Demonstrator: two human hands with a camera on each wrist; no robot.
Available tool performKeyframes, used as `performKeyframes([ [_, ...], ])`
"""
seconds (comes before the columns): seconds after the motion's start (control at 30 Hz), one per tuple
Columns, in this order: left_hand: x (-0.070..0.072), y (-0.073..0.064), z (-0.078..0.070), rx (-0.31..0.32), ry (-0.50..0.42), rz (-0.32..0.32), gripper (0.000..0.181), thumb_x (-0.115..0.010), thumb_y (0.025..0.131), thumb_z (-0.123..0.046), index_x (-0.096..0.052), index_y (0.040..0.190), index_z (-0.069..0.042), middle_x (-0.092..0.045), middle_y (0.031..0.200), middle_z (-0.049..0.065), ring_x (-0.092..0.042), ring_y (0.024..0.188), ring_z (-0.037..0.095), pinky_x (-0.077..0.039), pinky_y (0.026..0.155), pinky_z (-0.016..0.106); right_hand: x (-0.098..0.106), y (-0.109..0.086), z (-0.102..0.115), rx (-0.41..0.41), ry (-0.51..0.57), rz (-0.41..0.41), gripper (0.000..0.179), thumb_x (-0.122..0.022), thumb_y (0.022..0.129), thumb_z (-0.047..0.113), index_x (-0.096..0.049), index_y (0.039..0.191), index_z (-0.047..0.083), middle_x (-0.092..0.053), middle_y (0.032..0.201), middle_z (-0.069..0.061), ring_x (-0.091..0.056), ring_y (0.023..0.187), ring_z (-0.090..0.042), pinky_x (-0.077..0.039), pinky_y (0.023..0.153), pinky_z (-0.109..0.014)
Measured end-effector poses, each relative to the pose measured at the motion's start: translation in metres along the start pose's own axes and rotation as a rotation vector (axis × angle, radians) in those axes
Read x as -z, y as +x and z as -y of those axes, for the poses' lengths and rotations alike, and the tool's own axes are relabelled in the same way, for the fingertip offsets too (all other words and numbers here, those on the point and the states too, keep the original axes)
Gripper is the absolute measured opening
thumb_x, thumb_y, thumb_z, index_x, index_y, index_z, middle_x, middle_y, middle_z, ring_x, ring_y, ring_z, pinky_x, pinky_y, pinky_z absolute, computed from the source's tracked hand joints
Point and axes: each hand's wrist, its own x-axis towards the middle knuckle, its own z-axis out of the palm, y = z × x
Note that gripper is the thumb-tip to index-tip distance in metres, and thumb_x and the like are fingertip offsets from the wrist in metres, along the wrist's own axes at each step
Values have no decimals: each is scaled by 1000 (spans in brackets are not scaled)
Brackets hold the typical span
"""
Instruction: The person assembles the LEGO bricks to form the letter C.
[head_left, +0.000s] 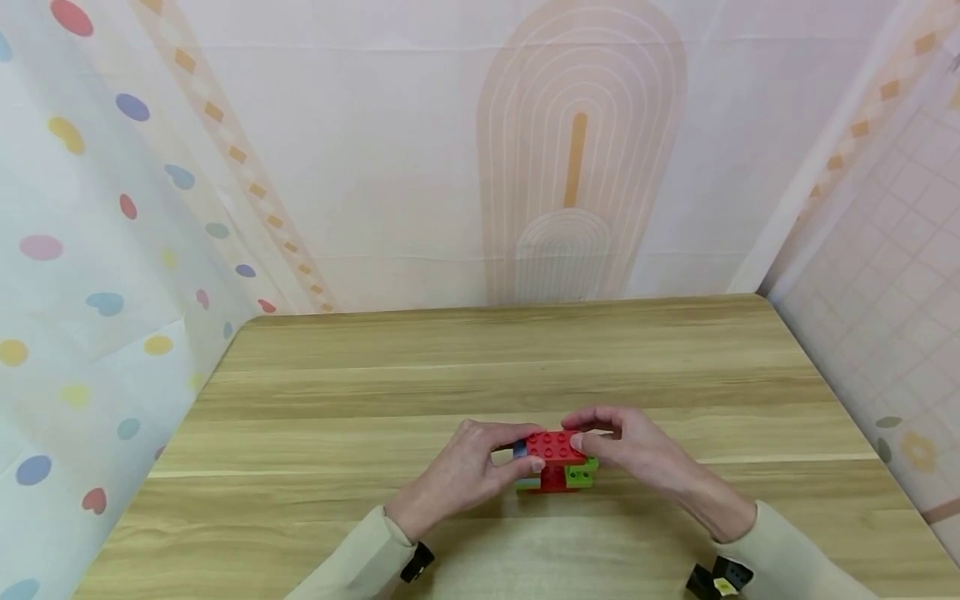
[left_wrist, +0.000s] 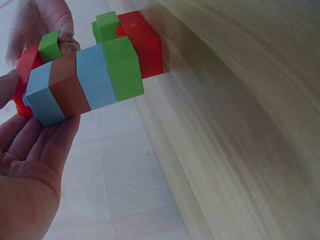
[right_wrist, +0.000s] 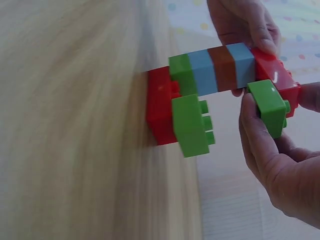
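A standing build of toy building bricks is between my two hands. Its red base brick (right_wrist: pixel 159 112) bears a green brick (right_wrist: pixel 191 127) on one side. On the other side rises a column: a green brick (left_wrist: pixel 123 70), a light blue brick (left_wrist: pixel 94 77), a brown brick (left_wrist: pixel 69 86) and another light blue brick (left_wrist: pixel 44 95). Across the top lies a red brick (head_left: pixel 553 450), its left end pinched by my left hand (head_left: pixel 468 475) between thumb and fingers. My right hand (head_left: pixel 645 450) has its thumb on that red brick and fingers under a small green brick (right_wrist: pixel 267 105) at its right end.
The build stands on a wood-grain table (head_left: pixel 360 367) near its front middle. A patterned cloth (head_left: pixel 390 167) hangs behind the table and along both sides. Dark wrist devices (head_left: pixel 417 562) are at both sleeves.
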Motion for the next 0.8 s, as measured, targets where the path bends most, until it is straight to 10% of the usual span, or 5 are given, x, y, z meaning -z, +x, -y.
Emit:
performKeyframes([
  [0.37,-2,-5,1,29,-62,-6,52,-64,97,-39,-61,135,-4,-69,120,6,-30,50,0,-38,48,19,5,-7,-4,146,-81,39,38,-52,104,28,-57,133,4,-59,131,-12,-62,113,-25,-52,90,-35],
  [0.53,-4,-8,-1,49,-65,-22,54,-63,97,-41,-56,140,-8,-66,126,4,-63,90,4,-56,80,32,8,-13,-9,236,-119,10,36,-58,102,23,-57,135,10,-59,135,-12,-58,121,-26,-50,96,-31],
  [0.8,-5,-11,0,57,-59,1,62,-70,94,-35,-50,145,-8,-62,133,0,-59,118,14,-48,101,38,5,-21,-15,360,-308,-67,51,-78,88,27,-58,133,14,-62,129,4,-59,118,-19,-49,100,-38],
])
